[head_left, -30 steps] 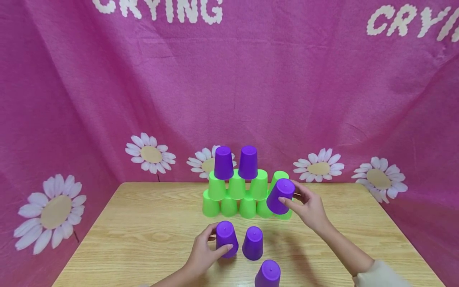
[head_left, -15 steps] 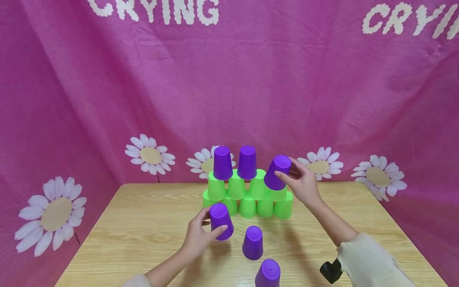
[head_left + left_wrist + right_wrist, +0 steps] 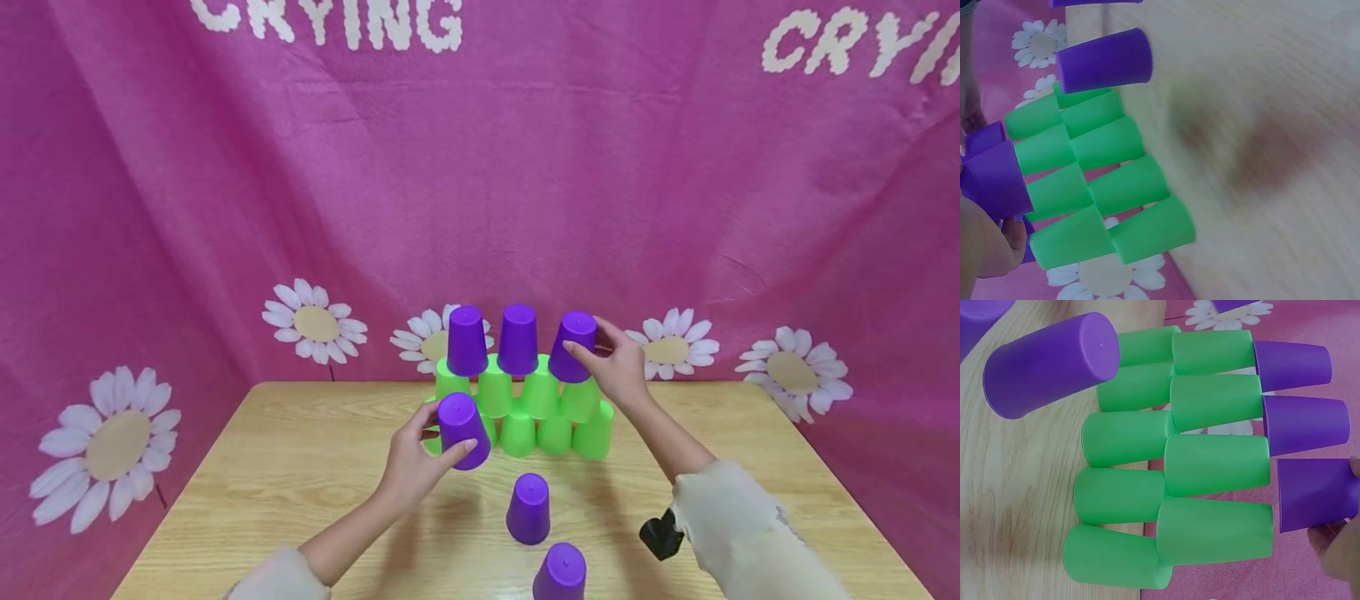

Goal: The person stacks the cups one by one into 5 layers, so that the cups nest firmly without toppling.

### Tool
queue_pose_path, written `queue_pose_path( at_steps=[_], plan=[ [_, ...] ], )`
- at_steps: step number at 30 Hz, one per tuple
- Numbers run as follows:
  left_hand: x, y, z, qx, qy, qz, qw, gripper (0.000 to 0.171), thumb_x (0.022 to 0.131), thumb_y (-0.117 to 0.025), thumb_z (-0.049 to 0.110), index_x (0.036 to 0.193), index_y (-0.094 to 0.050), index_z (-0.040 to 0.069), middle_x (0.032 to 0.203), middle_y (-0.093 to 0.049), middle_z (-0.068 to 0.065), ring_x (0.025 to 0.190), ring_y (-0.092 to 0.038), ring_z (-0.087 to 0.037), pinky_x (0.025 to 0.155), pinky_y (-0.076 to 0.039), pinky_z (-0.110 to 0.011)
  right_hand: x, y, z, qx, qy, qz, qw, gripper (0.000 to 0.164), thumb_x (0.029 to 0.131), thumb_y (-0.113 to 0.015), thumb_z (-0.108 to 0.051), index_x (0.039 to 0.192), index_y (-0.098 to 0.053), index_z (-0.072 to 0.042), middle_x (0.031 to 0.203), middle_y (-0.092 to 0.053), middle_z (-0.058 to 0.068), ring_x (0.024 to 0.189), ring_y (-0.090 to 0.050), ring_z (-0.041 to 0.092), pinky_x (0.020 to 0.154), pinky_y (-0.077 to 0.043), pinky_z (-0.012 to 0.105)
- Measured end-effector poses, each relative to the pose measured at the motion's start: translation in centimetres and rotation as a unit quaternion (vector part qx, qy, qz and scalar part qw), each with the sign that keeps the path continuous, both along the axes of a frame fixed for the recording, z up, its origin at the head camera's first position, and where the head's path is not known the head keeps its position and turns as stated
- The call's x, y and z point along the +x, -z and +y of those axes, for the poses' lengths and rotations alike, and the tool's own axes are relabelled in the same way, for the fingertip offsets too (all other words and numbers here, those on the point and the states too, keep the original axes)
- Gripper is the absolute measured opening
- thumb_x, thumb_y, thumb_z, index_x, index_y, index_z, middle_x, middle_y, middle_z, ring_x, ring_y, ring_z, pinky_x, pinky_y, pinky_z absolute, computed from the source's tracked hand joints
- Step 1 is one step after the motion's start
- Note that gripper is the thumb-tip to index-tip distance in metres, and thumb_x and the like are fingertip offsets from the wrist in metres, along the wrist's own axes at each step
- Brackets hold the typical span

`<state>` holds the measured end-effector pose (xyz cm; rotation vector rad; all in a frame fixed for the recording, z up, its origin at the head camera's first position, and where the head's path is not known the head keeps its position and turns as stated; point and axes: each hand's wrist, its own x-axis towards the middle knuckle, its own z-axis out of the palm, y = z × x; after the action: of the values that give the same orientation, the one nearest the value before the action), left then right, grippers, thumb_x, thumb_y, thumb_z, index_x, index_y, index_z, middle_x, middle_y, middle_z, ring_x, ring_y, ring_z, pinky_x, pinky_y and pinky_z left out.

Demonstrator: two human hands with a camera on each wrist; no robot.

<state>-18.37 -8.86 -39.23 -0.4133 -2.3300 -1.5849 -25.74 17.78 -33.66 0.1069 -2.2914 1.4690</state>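
Upside-down green cups [image 3: 517,435] stand in two stacked rows at the back of the table. Two purple cups [image 3: 518,342] rest upside down on the upper green row, towards the left. My right hand [image 3: 621,368] holds another purple cup [image 3: 1313,494] beside them, over the row's right end; a narrow gap separates it from the green cup below in the right wrist view. My left hand [image 3: 411,468] grips a purple cup [image 3: 459,417] by its sides, raised off the table in front of the stack's left part and hiding some green cups.
Two more purple cups stand upside down on the wooden table, one nearer the stack [image 3: 528,510] and one at the bottom edge [image 3: 561,575]. A pink cloth [image 3: 495,192] with daisies hangs behind. A black object [image 3: 662,535] shows by the right sleeve.
My right hand has carried its purple cup up and slightly left to above the upper green row. The left hand has lifted its cup off the table and forward towards the stack.
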Motion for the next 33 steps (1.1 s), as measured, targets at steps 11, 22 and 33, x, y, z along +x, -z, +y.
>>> queue_pose_path(
  at_steps=[11, 22, 33],
  plan=[
    [-0.8, -2.0, 0.3, 0.009, 0.006, 0.06, 0.9981, 0.048, 0.074, -0.077, 0.011, 0.116, -0.057, 0.0, 0.101, -0.066, -0.014, 0.091, -0.063, -0.028, 0.077, -0.054, -0.036, -0.7, 0.3, 0.0, 0.015, 0.013, -0.028, 0.999, 0.052, 0.083, -0.068, -0.013, 0.129, -0.049, 0.005, 0.117, -0.059, 0.03, 0.105, -0.06, 0.04, 0.092, -0.05, 0.043],
    [-1.4, -4.0, 0.4, 0.018, -0.001, 0.079, 0.9968, 0.051, 0.074, -0.076, 0.009, 0.118, -0.055, -0.002, 0.102, -0.065, -0.018, 0.094, -0.062, -0.031, 0.078, -0.054, -0.039, -0.3, -0.2, 0.3, 0.024, -0.001, -0.037, 0.999, 0.063, 0.084, -0.067, -0.01, 0.136, -0.038, 0.007, 0.123, -0.053, 0.032, 0.113, -0.054, 0.042, 0.098, -0.046, 0.044],
    [-1.9, -5.6, 0.4, 0.027, -0.012, 0.083, 0.9961, 0.052, 0.074, -0.075, 0.009, 0.12, -0.054, -0.003, 0.1, -0.066, -0.02, 0.089, -0.063, -0.032, 0.08, -0.053, -0.044, 2.5, 0.3, 1.4, -0.015, 0.038, 0.025, 0.999, 0.057, 0.08, -0.069, -0.004, 0.132, -0.046, 0.003, 0.123, -0.057, 0.023, 0.105, -0.058, 0.014, 0.088, -0.045, 0.013]
  ],
)
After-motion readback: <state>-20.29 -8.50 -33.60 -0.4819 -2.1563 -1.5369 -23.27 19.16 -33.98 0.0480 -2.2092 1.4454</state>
